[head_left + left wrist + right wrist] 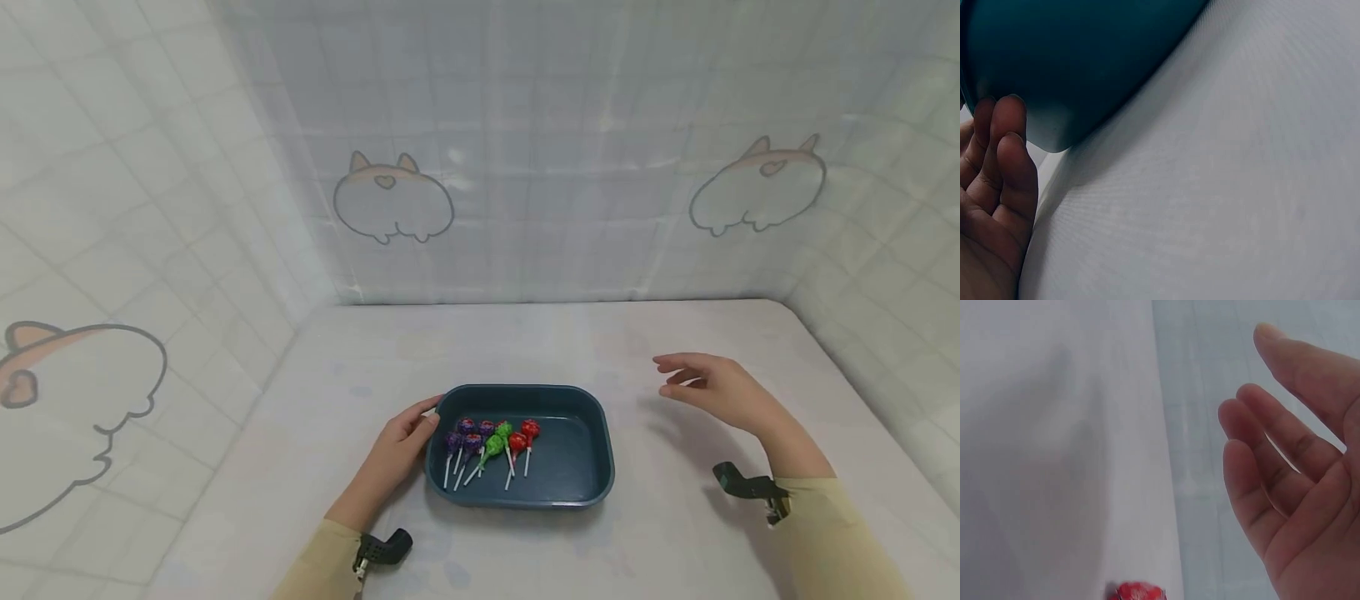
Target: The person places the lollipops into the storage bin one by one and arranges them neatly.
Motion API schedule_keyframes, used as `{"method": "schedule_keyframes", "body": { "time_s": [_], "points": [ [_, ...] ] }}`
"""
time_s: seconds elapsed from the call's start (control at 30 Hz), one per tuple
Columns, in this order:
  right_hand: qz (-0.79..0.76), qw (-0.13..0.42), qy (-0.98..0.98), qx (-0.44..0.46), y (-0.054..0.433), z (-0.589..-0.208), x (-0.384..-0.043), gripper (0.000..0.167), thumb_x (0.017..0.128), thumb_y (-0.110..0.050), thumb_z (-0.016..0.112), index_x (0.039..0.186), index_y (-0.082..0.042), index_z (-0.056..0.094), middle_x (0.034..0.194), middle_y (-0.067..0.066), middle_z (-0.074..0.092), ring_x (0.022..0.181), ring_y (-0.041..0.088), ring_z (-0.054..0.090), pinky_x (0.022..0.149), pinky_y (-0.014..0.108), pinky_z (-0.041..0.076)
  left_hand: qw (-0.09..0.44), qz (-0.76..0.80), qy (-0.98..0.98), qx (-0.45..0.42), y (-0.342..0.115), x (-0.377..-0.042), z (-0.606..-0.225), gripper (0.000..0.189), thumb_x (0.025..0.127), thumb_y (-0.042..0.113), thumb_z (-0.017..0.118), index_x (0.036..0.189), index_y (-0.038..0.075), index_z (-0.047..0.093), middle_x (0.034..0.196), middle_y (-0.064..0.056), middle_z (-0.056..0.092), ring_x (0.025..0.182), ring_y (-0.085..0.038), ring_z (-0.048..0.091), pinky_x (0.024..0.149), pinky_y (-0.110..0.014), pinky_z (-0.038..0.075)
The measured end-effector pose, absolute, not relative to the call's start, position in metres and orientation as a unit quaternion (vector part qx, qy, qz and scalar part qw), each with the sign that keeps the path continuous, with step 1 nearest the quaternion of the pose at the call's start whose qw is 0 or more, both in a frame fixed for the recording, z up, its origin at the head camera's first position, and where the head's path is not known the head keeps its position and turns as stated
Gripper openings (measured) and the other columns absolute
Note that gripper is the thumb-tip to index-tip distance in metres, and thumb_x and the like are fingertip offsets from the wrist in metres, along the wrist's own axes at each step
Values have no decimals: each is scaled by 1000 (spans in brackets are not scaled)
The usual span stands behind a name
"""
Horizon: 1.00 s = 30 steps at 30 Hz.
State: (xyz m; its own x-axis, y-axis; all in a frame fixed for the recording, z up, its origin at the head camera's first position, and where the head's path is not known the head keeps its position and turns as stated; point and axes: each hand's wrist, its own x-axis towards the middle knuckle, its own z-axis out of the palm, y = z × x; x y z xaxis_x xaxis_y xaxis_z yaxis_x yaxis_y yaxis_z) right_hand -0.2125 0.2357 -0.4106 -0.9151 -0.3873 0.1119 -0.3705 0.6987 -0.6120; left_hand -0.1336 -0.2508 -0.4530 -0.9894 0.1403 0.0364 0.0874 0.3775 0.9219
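Note:
My left hand (402,440) grips the left side of a dark teal tray (576,502), thumb at the rim. In the left wrist view, its fingers (1015,169) lie against the tray's outer wall (1079,81). Several purple lollipops (472,443), two green lollipops (492,446) and two red lollipops (530,428) lie in the tray's left and middle part, sticks toward me. My right hand (712,385) hovers above the table to the right of the tray, fingers loosely bent and holding nothing. A red wrapped thing (1140,592) shows at the bottom of the right wrist view, mostly cut off.
A pale table (420,350) bears the tray. Behind it and at both sides hang whitish sheets (555,183) with a grid and cartoon animal drawings. Each wrist carries a black camera mount, the left one (384,548) near the tray's front left.

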Motion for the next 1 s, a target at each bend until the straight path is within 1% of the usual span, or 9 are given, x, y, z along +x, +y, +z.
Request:
{"method": "schedule_keyframes", "body": {
  "time_s": [0.13,0.23,0.37,0.5,0.7,0.77,0.83,0.93,1.0],
  "points": [
    [-347,29,918,-189,246,-406,-215,54,89,-47,72,134,-21,61,125,11,63,99,21,66,71,38,55,16,556,828,70,-254,-136,-452,41,104,28,53,142,13,53,95,-14,68,78,-24,59,68,-30,48],
    [-365,43,914,-170,256,-403,-216,53,89,-47,72,135,-23,60,127,12,62,87,24,69,64,38,54,14,551,831,75,-256,-137,-452,42,104,29,53,143,13,53,96,-13,68,79,-22,59,70,-31,47],
    [-352,42,920,-166,269,-403,-217,55,89,-46,72,136,-21,59,128,11,62,83,22,69,68,35,54,15,547,833,75,-256,-136,-453,42,105,28,52,144,13,52,94,-13,68,78,-18,58,70,-32,47],
    [-329,34,929,-166,281,-405,-217,54,89,-47,71,135,-21,60,124,9,64,94,19,67,71,30,53,14,545,836,70,-258,-139,-460,41,105,26,52,144,13,52,93,-14,67,75,-17,57,68,-32,47],
    [-334,47,927,-164,295,-410,-217,52,91,-38,72,135,-15,60,123,12,64,93,22,68,75,28,52,2,553,830,74,-265,-151,-487,44,103,36,54,143,18,53,90,-8,66,74,-18,57,65,-31,47],
    [-329,56,929,-160,299,-412,-216,52,92,-37,72,136,-13,60,126,12,63,98,25,67,78,30,52,-4,552,830,79,-265,-152,-490,44,102,39,55,142,21,55,91,-6,68,76,-19,58,68,-31,47],
    [-317,67,934,-150,302,-413,-214,53,91,-39,72,136,-14,60,128,10,62,104,27,65,82,35,50,-8,548,833,80,-265,-152,-490,43,102,40,55,141,22,55,91,-5,68,78,-19,58,70,-31,46],
    [-289,86,943,-138,305,-417,-213,56,90,-45,71,136,-16,61,127,10,63,110,29,61,88,44,47,-8,542,837,73,-263,-152,-489,42,102,38,55,141,22,56,93,-5,68,81,-19,59,73,-30,46],
    [-278,95,947,-133,307,-420,-213,58,88,-48,72,135,-16,62,125,10,63,110,30,61,89,47,46,-2,539,839,67,-261,-151,-488,42,103,35,54,142,20,54,93,-6,68,81,-19,58,73,-30,45]
  ]
}}
